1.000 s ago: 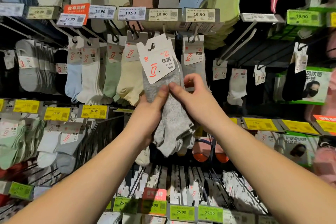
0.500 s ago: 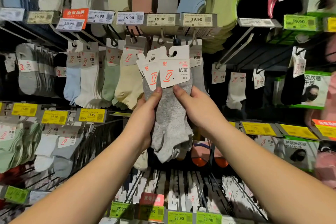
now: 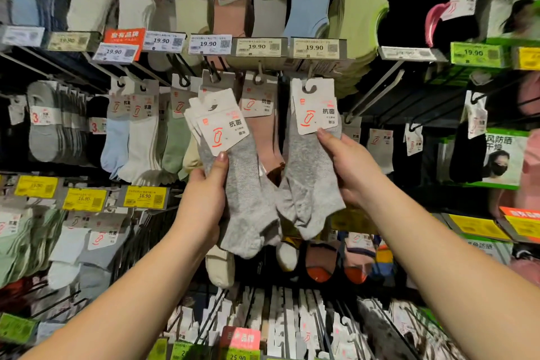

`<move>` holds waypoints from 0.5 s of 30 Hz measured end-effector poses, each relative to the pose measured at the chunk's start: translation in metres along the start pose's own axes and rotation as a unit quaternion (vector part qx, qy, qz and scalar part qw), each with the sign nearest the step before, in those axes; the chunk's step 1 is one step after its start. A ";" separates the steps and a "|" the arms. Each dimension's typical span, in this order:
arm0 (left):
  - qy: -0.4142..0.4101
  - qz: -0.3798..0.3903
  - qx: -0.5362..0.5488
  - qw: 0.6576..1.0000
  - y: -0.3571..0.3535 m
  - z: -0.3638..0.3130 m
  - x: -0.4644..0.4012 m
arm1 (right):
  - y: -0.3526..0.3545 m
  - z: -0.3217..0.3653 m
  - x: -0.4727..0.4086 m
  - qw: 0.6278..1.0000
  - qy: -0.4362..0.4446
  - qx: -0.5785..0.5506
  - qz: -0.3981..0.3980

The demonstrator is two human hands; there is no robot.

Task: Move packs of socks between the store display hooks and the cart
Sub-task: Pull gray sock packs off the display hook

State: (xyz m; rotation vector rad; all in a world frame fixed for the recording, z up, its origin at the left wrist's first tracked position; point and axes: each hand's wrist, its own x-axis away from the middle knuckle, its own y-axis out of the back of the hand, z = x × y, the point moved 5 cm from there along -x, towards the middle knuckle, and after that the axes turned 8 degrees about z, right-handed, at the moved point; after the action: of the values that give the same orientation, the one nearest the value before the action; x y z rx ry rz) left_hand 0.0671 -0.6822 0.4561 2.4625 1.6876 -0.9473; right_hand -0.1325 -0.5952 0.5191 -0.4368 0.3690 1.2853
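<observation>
The left hand [image 3: 201, 202] keeps its grip on several stacked grey sock packs [image 3: 233, 172]; beside it, the right hand [image 3: 347, 172] pinches 1 grey pack [image 3: 314, 161], its card at the display hook [image 3: 309, 79] above. Likely rehanging: next, seat that card's hole on the hook.

Grey sock packs [image 3: 245, 184] — white tags, red logos.

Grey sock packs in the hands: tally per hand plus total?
Left hand: 1 grey stack, several cards fanned at its top, exact pack count unclear.
Right hand: 1 grey pack, card notch at a hook.
Total: 2 held items.
</observation>
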 end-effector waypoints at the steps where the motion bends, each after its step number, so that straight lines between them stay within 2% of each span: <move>1: -0.001 -0.002 0.001 1.000 0.001 -0.001 0.000 | 0.004 0.006 -0.004 0.999 0.008 0.043 -0.016; 4: -0.006 -0.003 0.011 1.000 0.000 -0.002 -0.001 | 0.010 0.021 -0.021 0.990 0.029 0.123 -0.058; 8: 0.000 -0.005 0.001 1.000 -0.006 -0.007 -0.002 | 0.013 0.035 -0.043 0.987 0.038 0.137 -0.078; 15: -0.014 0.002 -0.013 1.000 -0.012 -0.017 -0.005 | 0.017 0.038 -0.062 0.985 0.001 0.153 -0.076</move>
State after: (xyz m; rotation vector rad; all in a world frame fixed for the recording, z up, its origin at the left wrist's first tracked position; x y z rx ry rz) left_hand 0.0641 -0.6756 0.4759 2.4243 1.6746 -0.9492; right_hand -0.1631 -0.6235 0.5809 -0.2013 0.5165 1.0583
